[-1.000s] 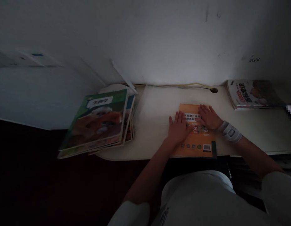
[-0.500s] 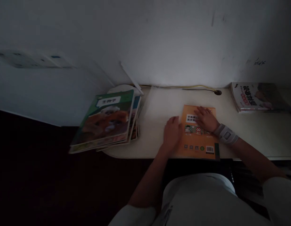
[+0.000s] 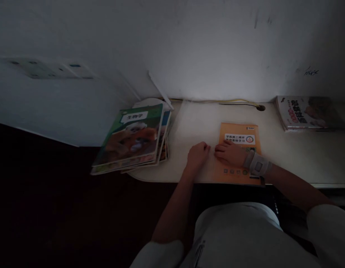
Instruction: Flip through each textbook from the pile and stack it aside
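An orange workbook [image 3: 239, 130], its back cover up, lies near the table's front edge. My right hand [image 3: 231, 154], with a wide pale band at the wrist, rests flat across its middle. The fingers are stretched out to the book's left edge and hide part of the printing. Just left of the book, my left hand [image 3: 198, 156] is on the table with its fingers curled in; I see nothing held in it. A small gap separates the two hands.
To the left, a tilted stack of books with a green biology textbook [image 3: 133, 137] on top overhangs the cream table [image 3: 178, 171]. Another book pile [image 3: 308, 113] stands at the back right. A yellow cable [image 3: 228, 100] runs along the wall to a round hole [image 3: 260, 107].
My right hand has slid down and left from the book's upper part to its left edge, uncovering the title. My left hand has drawn away from the book and its fingers have curled in.
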Tool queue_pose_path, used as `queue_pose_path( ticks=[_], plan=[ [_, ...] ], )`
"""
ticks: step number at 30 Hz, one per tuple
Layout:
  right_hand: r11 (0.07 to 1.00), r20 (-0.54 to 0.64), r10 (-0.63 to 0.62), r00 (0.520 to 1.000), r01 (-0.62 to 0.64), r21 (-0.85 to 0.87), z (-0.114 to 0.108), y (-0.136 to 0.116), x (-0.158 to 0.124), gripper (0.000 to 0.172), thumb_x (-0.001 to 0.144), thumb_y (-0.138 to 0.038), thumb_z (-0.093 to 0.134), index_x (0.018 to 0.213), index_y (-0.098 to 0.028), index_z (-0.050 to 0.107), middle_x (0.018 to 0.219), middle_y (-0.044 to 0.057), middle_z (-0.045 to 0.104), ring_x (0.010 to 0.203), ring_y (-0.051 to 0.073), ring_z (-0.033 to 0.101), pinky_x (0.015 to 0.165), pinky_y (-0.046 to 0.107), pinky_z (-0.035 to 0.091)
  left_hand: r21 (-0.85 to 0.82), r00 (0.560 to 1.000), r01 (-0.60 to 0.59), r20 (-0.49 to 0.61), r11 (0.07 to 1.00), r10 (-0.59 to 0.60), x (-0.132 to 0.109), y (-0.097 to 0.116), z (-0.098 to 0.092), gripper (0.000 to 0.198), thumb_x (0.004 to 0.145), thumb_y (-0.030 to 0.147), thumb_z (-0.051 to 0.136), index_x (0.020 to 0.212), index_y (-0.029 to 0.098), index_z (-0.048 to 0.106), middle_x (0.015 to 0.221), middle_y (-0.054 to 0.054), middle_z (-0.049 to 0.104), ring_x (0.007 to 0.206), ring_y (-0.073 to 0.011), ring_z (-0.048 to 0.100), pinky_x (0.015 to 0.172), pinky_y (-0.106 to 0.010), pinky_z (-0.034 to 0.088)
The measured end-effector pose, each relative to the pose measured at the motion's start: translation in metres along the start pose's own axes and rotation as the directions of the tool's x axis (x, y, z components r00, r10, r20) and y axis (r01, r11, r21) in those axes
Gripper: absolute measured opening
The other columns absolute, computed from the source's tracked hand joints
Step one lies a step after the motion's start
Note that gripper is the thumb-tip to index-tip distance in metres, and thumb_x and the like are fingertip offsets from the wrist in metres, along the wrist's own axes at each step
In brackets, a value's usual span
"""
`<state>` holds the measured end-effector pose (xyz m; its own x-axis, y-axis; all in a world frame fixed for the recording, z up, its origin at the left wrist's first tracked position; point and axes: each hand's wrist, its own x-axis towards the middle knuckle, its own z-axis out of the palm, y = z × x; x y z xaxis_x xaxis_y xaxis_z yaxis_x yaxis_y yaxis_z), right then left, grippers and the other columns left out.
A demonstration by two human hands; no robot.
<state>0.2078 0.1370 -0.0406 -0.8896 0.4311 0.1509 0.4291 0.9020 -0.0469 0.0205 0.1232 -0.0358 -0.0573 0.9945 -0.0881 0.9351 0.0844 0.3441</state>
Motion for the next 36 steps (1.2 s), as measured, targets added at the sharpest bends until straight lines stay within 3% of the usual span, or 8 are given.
queue_pose_path(
  ticks=[4, 10, 15, 17, 21, 26, 32, 36],
  plan=[
    [0.996, -0.030, 0.088, 0.996, -0.088, 0.012, 0.003, 0.007, -0.008, 0.030, 0.094, -0.033, 0.040, 0.087, -0.015, 0.063, 0.093, 0.009, 0.061, 0.088, 0.019, 0.053, 0.090, 0.037, 0.035, -0.212, 0.993, 0.063, -0.087, 0.975, -0.083, -0.001, -0.009, -0.014, 0.030, 0.091, 0.031, 0.034, 0.086, 0.015, 0.058, 0.074, -0.006, 0.066, 0.061, -0.0147, 0.061, 0.063, -0.025, 0.042],
    [0.987, -0.146, 0.128, 0.981, -0.112, 0.114, 0.013, 0.013, -0.009, 0.033, 0.094, -0.032, 0.039, 0.086, -0.013, 0.065, 0.098, 0.012, 0.060, 0.093, 0.020, 0.053, 0.087, 0.035, 0.041, -0.207, 0.978, -0.117, 0.146, 0.971, 0.149, 0.000, 0.020, 0.003, 0.032, 0.084, 0.038, 0.045, 0.060, 0.019, 0.053, 0.054, -0.004, 0.058, 0.061, -0.0182, 0.058, 0.065, -0.028, 0.041],
    [0.937, -0.194, 0.342, 0.919, -0.320, 0.139, 0.000, 0.010, -0.013, 0.028, 0.093, -0.027, 0.041, 0.084, -0.013, 0.065, 0.103, 0.014, 0.060, 0.096, 0.021, 0.054, 0.087, 0.035, 0.043, -0.385, 0.968, -0.167, 0.112, 0.908, 0.225, 0.001, 0.039, 0.015, 0.019, 0.076, 0.026, 0.048, 0.059, 0.019, 0.050, 0.063, -0.001, 0.060, 0.068, -0.0162, 0.056, 0.067, -0.028, 0.042],
    [0.868, -0.178, 0.497, 0.849, -0.482, 0.121, -0.012, 0.005, -0.018, 0.029, 0.094, -0.031, 0.040, 0.090, -0.013, 0.063, 0.102, 0.015, 0.060, 0.095, 0.022, 0.056, 0.084, 0.035, 0.044, -0.638, 0.973, -0.084, 0.114, 0.765, 0.202, -0.002, 0.043, 0.012, 0.018, 0.076, 0.030, 0.050, 0.061, 0.019, 0.049, 0.063, 0.001, 0.059, 0.068, -0.0156, 0.058, 0.067, -0.028, 0.044],
    [0.706, -0.109, 0.699, 0.706, -0.659, 0.261, -0.042, -0.003, -0.031, 0.041, 0.090, -0.049, 0.044, 0.112, -0.016, 0.055, 0.105, 0.015, 0.063, 0.095, 0.026, 0.061, 0.081, 0.039, 0.048, -0.975, 0.967, 0.152, 0.182, 0.164, 0.181, -0.012, 0.057, -0.007, 0.025, 0.068, 0.036, 0.064, 0.067, 0.019, 0.046, 0.074, 0.000, 0.066, 0.068, -0.0156, 0.064, 0.068, -0.030, 0.049],
    [0.470, -0.133, 0.725, 0.675, -0.344, 0.813, -0.083, -0.004, -0.050, 0.057, 0.085, -0.060, 0.045, 0.128, -0.022, 0.041, 0.107, 0.010, 0.065, 0.090, 0.022, 0.064, 0.071, 0.037, 0.055, -0.979, 0.949, 0.143, 0.096, -0.142, 0.300, -0.023, 0.087, -0.035, 0.031, 0.067, 0.031, 0.072, 0.066, 0.018, 0.044, 0.087, -0.005, 0.072, 0.086, -0.0201, 0.068, 0.082, -0.035, 0.049],
    [0.176, -0.025, 0.853, 0.521, -0.242, 0.954, -0.110, 0.009, -0.098, 0.049, 0.076, -0.043, 0.064, 0.120, -0.026, 0.051, 0.097, 0.004, 0.069, 0.079, 0.020, 0.065, 0.067, 0.035, 0.055, -0.948, 0.875, 0.196, 0.054, -0.250, 0.482, -0.028, 0.116, -0.036, 0.025, 0.074, 0.030, 0.068, 0.070, 0.018, 0.046, 0.100, -0.005, 0.071, 0.105, -0.0224, 0.063, 0.095, -0.042, 0.044],
    [-0.014, 0.097, 0.930, 0.356, -0.228, 0.973, -0.093, 0.031, -0.151, 0.045, 0.068, -0.027, 0.062, 0.113, -0.026, 0.056, 0.100, 0.004, 0.070, 0.077, 0.020, 0.067, 0.067, 0.036, 0.055, -0.991, 0.923, 0.129, 0.106, -0.039, 0.370, -0.025, 0.105, -0.035, 0.022, 0.086, 0.039, 0.052, 0.076, 0.020, 0.047, 0.116, -0.007, 0.065, 0.112, -0.0248, 0.058, 0.089, -0.044, 0.048]
  ],
)
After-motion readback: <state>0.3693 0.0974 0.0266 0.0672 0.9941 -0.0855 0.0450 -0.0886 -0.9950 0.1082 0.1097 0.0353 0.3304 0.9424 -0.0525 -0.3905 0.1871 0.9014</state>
